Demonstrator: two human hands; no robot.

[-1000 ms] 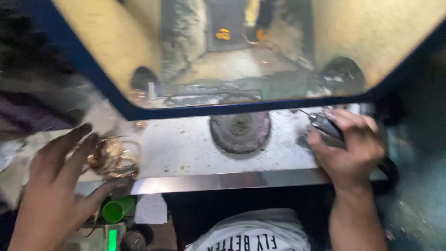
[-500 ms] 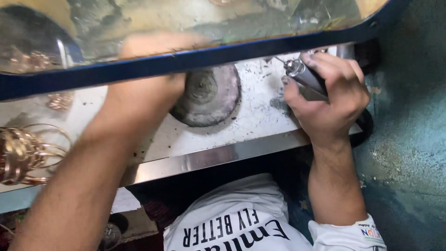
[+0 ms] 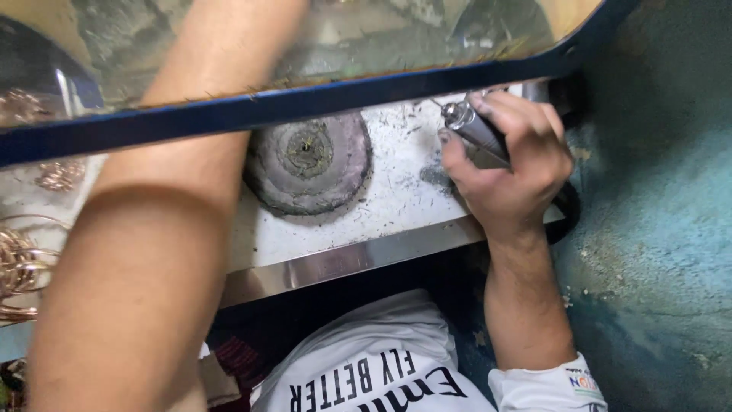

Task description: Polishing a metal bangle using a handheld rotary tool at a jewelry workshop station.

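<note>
The right hand sits at the bench's right edge, fingers curled tight round a slim metal handpiece held like a pen, its silver nose tilted up and left toward the blue-framed clear shield that hangs over the back of the bench. The wrist bends down toward the front edge, a white sleeve cuff showing low on the forearm. The left forearm runs up from the lower left and passes under the shield — the left hand itself is hidden behind the smeared panel, so whether it is open or closed cannot be told. Near the middle of the bench lies a round, grimy grey disc, ringed and worn, with a pitted centre. The bench top is pale and flecked with dark dust and filings; its front edge is a bright steel strip. At the left edge rests a tangle of coppery, gold-toned wire rings — thin, shiny loops.
</note>
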